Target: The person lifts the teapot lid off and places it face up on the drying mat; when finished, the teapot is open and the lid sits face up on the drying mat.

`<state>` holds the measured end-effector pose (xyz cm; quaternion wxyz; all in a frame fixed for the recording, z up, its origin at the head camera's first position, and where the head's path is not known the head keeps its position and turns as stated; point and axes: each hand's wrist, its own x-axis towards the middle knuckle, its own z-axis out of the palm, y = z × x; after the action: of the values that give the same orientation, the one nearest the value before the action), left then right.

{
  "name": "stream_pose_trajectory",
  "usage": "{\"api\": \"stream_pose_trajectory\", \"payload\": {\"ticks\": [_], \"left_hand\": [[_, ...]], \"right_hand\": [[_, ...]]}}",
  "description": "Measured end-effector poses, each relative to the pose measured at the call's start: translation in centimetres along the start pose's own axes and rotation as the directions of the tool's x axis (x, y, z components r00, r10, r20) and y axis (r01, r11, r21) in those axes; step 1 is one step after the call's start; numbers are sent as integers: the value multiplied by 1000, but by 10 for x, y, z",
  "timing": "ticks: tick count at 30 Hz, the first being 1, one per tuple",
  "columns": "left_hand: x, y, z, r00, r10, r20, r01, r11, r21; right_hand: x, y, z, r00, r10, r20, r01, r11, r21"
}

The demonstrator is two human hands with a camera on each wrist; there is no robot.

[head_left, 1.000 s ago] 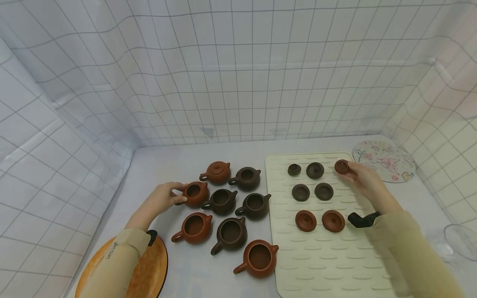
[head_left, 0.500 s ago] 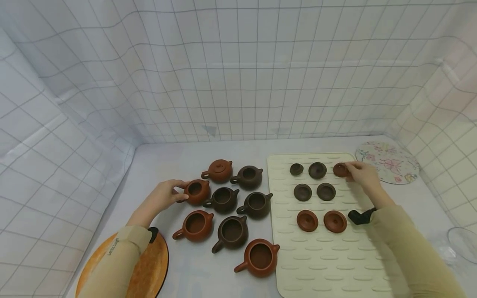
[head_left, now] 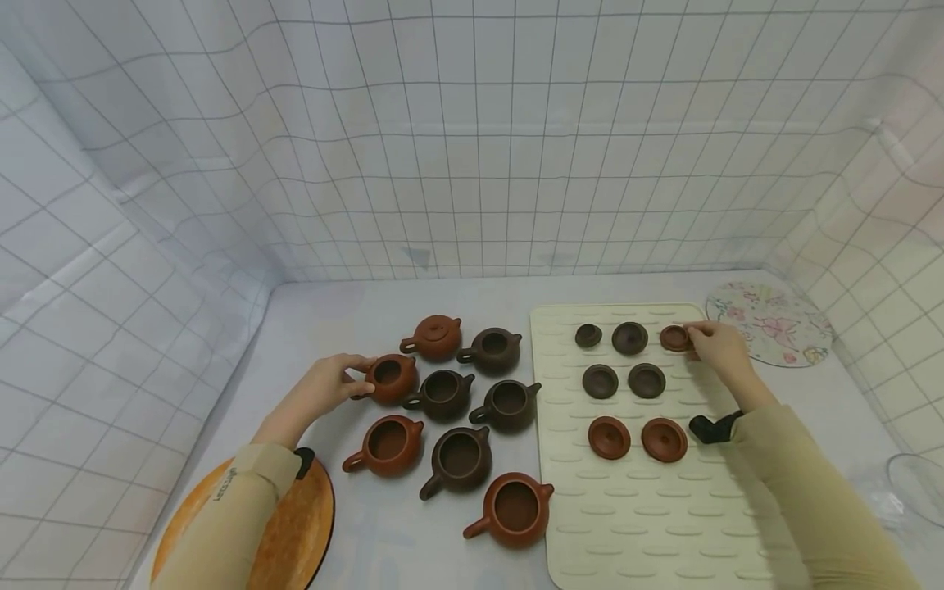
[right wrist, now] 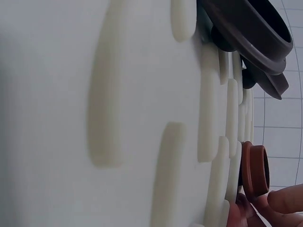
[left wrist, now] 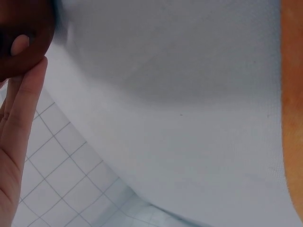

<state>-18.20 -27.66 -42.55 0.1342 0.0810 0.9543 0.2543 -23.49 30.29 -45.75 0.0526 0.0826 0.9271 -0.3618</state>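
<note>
My left hand grips a small reddish-brown clay teapot at its handle side; the pot has no lid on. In the left wrist view, a fingertip shows through the handle opening of this teapot. On the right, my right hand pinches the edge of a small reddish-brown teapot lid at the far right of the cream mat. That lid is upside down in the right wrist view, low against the mat, with fingers right at its edge.
Several dark teapots and reddish ones crowd the middle; one red teapot wears its lid. Several dark lids and red lids lie on the mat. A round board, a floral mat and a clear container stand around.
My right hand has lowered the small red lid onto the mat, and it has gone from tilted to flatter. The left hand stays at its teapot.
</note>
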Motion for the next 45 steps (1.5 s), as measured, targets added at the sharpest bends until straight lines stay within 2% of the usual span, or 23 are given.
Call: {"api": "stream_pose_trajectory", "payload": {"ticks": [9,15,21,26,30,35,40,45], "left_hand": [[2,0,-2,1000,16,-1,-16,1000,-2],[2,-1,-4,999,33,-8,-33,999,2],[3,1,-8,999,40,-3,-40,999,38],[6,7,-13,999,51,-6,-50,994,94],[14,16,-19,998,61,-27,-58,993,104],[25,26,-24,997,67,-45,-62,993,105],[36,31,-21,992,92,-85,-84,991,100],[48,37,-16,991,85,-104,-78,995,64]], "right_hand": [[-1,-4,0,1000,-1,5,1,1000,6],[-4,-15,-6,1000,-11,-5,10,999,-46],[-14,-41,-4,996,-86,-34,85,995,-49],[-20,-74,9,985,-171,-4,171,985,16],[-20,-100,25,968,-249,32,247,967,65],[-16,-132,50,932,-355,72,347,932,103],[-15,-171,81,895,-434,108,418,897,144],[-15,-206,110,860,-487,155,463,871,165]]}}
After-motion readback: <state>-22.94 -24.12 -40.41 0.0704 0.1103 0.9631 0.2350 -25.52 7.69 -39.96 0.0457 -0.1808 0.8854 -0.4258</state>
